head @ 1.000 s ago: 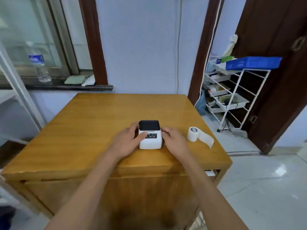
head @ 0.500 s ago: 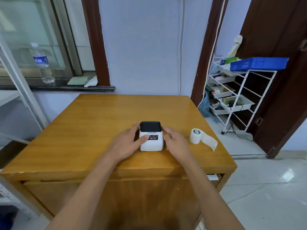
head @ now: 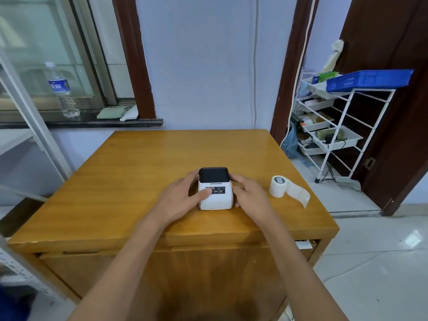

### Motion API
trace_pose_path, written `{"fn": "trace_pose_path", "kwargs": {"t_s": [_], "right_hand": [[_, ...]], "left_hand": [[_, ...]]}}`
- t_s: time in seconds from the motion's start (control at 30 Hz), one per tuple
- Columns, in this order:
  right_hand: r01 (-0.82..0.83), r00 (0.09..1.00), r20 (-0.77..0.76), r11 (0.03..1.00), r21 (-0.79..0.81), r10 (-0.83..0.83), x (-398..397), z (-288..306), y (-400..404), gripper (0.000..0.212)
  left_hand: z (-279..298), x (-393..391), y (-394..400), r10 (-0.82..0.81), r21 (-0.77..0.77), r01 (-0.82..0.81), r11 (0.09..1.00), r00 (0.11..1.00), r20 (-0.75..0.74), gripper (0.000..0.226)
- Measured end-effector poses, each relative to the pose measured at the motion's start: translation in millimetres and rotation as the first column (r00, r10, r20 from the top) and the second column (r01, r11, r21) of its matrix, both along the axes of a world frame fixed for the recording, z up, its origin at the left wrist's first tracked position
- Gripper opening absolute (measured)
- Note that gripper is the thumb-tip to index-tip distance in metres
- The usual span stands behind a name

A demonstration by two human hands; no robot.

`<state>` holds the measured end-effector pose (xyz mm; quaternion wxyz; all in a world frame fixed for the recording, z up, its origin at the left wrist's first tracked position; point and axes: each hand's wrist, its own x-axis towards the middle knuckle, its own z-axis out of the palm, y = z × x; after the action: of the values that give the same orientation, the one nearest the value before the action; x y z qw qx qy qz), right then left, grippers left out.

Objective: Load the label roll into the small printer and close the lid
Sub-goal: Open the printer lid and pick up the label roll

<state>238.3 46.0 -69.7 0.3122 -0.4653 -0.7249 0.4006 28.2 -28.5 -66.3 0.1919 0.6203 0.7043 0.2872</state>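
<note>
A small white printer [head: 215, 200] with a black lid stands near the front of the wooden table [head: 143, 172], its lid down. My left hand [head: 179, 199] wraps its left side, thumb resting on the front panel. My right hand [head: 251, 195] presses against its right side, fingers curled at the upper right corner. A white label roll [head: 278, 186] stands to the right of the printer, apart from my right hand, with a strip of labels trailing toward the table's right edge.
A white wire rack [head: 333, 133] with trays and a blue basket [head: 370, 79] stands to the right, off the table, by a dark door. A water bottle [head: 62, 91] sits on the window sill at the far left.
Both hands stay on the printer's sides with only slight finger shifts. The view has drifted a little; the roll has not moved.
</note>
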Motion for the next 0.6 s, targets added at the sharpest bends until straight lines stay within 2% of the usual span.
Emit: {"fn": "trace_pose_path", "kwargs": {"t_s": [0.13,0.23,0.4,0.6], "right_hand": [[0.009,1.0,-0.022,1.0,-0.021,-0.01,1.1,-0.1,0.5,0.051],[-0.006,0.994,-0.108,1.0,-0.029,0.002,1.5,-2.0,-0.5,0.06],[-0.033,0.989,-0.144,0.998,-0.057,0.024,1.6,-1.3,-2.9,0.064],[-0.088,0.981,-0.171,0.996,0.002,0.087,2.9,-0.2,-3.8,0.069]], "left_hand": [[-0.8,-1.8,0.6,-0.002,-0.006,0.002,1.0,1.0,0.02,0.104],[0.5,-0.4,-0.8,-0.019,0.001,0.019,1.0,0.999,0.028,0.102],[-0.4,0.3,-3.6,-0.027,0.053,0.027,0.998,1.0,0.006,0.083],[-0.5,-0.6,-3.3,-0.036,0.06,0.034,0.998,0.999,0.017,0.091]]}}
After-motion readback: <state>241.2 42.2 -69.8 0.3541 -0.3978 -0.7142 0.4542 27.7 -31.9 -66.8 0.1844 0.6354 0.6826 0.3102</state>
